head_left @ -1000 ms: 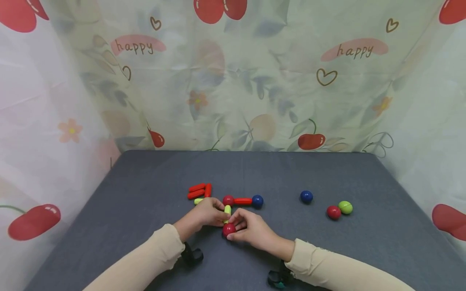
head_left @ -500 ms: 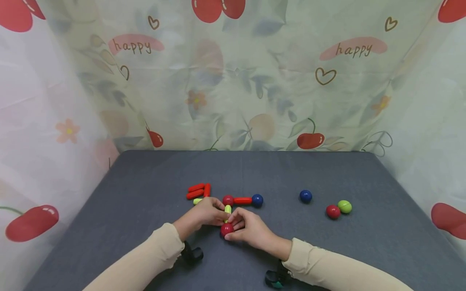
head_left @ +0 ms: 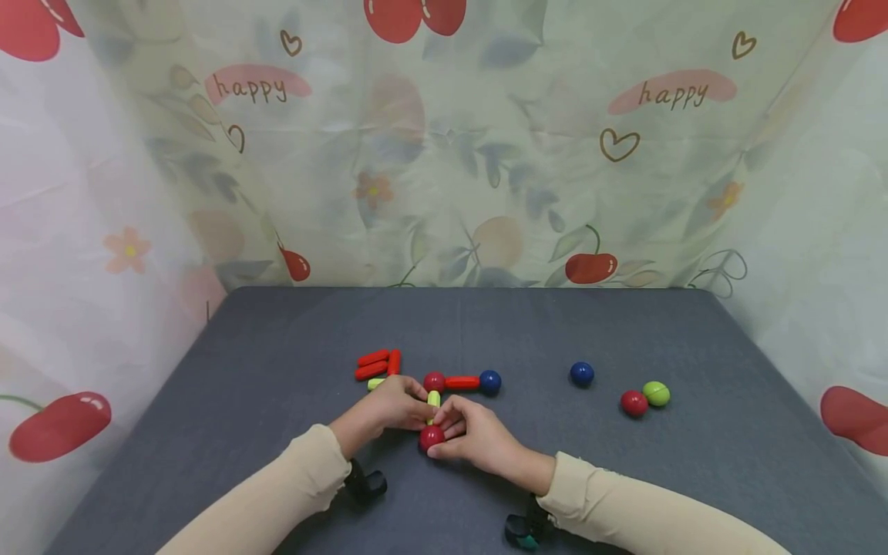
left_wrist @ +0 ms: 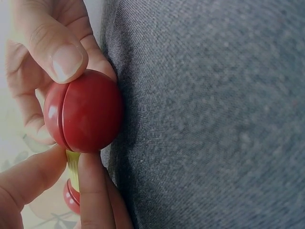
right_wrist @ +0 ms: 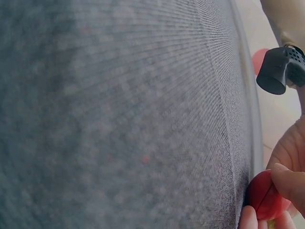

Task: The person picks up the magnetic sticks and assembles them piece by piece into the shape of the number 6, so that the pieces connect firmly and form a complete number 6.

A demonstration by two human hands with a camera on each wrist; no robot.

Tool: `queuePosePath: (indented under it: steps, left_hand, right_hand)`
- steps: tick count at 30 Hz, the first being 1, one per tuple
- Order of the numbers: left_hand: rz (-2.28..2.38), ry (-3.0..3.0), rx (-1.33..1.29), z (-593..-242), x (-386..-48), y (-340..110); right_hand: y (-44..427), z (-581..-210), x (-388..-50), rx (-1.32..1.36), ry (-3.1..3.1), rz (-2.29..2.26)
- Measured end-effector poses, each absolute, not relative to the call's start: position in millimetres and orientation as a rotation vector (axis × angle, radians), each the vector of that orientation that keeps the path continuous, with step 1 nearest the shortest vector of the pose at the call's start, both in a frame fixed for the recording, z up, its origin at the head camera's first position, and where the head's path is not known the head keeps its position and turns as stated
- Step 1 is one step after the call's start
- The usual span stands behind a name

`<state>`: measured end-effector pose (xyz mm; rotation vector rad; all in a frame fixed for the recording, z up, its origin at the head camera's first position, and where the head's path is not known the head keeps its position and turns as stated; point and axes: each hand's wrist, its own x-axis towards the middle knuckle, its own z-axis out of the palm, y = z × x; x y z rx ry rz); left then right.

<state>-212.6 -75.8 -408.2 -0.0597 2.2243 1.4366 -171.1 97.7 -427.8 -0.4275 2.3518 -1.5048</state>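
Left grip (head_left: 394, 405) pinches the lime rod (head_left: 434, 398); right grip (head_left: 483, 439) pinches the nearer red ball (head_left: 432, 438).
Head: rod's axis runs twelve-to-six, ball at its six. Left wrist: ball at rod's twelve, touching. Right wrist: ball held at four.

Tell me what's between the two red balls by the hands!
A yellow-green stick, pinched by the left hand, lies between the far red ball and the near red ball. It shows in the head and left wrist views.
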Motion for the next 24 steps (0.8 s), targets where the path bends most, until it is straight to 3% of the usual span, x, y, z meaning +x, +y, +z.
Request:
queuePosePath:
  steps: [16,24]
  left_hand:
    - [1.451,2.207,-0.039,-409,-213,-82]
    - [1.504,2.284,0.007,-387,-218,-105]
  right_hand:
    - [98,-428,-171,-0.434,2.352,-1.521]
    - [97,-428,-170,-0.436,2.351,-1.539]
